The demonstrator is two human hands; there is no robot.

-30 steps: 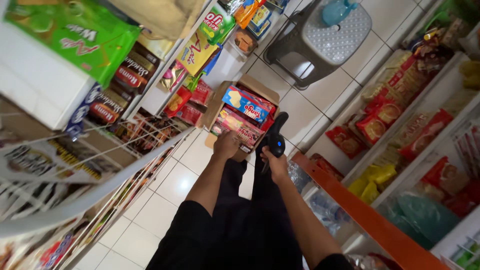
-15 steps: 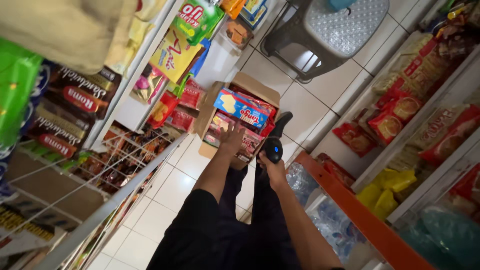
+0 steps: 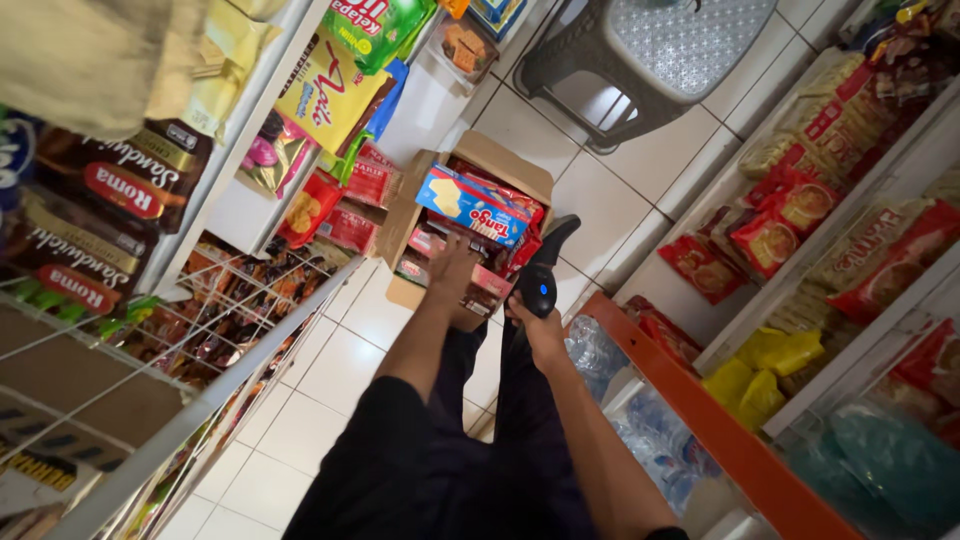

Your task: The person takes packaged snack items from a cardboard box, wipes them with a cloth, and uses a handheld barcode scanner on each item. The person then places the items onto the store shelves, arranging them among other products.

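My left hand (image 3: pixel 453 268) reaches down into an open cardboard box (image 3: pixel 510 162) on the tiled floor, and rests on the red snack packs inside. A blue snack pack (image 3: pixel 470 203) lies on top of the box's contents, just beyond my fingers. My right hand (image 3: pixel 538 318) grips a black handheld scanner (image 3: pixel 541 272) with a blue button, its head pointing at the box. Both forearms stretch out over my dark trousers.
A grey plastic stool (image 3: pixel 650 50) stands beyond the box. Shelves of snack packs line the left (image 3: pixel 320 90) and right (image 3: pixel 800 210). A wire rack (image 3: pixel 200 330) juts out at the left. An orange shelf edge (image 3: pixel 700 400) with bottled water below runs at my right.
The view has tilted and drawn closer to the box. My left hand has settled further onto the packs in the box. The scanner stays in my right hand.
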